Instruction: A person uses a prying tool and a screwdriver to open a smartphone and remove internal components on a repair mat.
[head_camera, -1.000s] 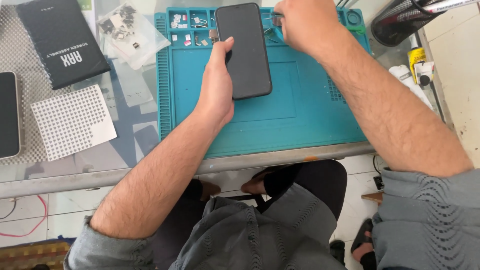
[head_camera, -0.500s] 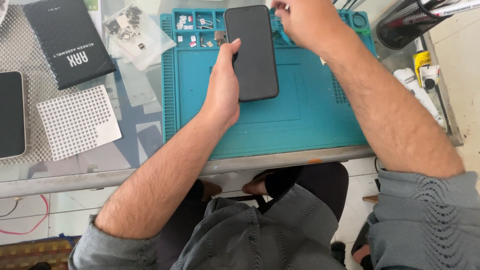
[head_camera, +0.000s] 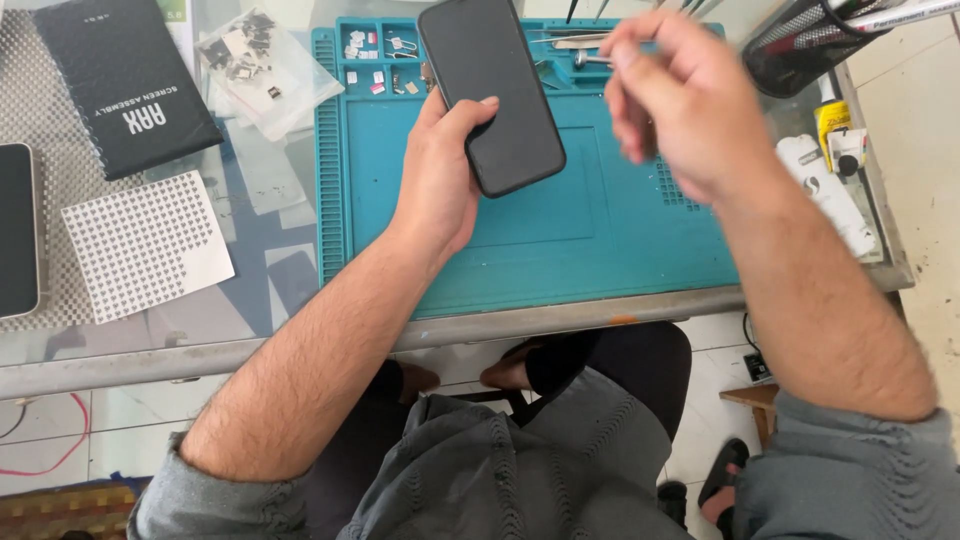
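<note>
A black smartphone (head_camera: 490, 90) lies screen-up on a teal work mat (head_camera: 560, 240), tilted a little to the left. My left hand (head_camera: 435, 190) grips it from the lower left, thumb across its bottom edge. My right hand (head_camera: 680, 110) hovers blurred to the right of the phone, above the mat. Its fingers are pinched together on what looks like a small metal tool (head_camera: 588, 59), which pokes out to the left.
The mat's top compartments (head_camera: 375, 60) hold several tiny parts. Left of the mat lie a clear parts bag (head_camera: 260, 60), a black box (head_camera: 125, 85), a white dotted sheet (head_camera: 145, 245) and another phone (head_camera: 15, 230). A mesh holder (head_camera: 800, 45) and white items (head_camera: 830, 190) stand at the right.
My right hand has drawn away from the phone's top right corner, rightward and toward me. The left hand keeps its hold on the phone, now tilted more.
</note>
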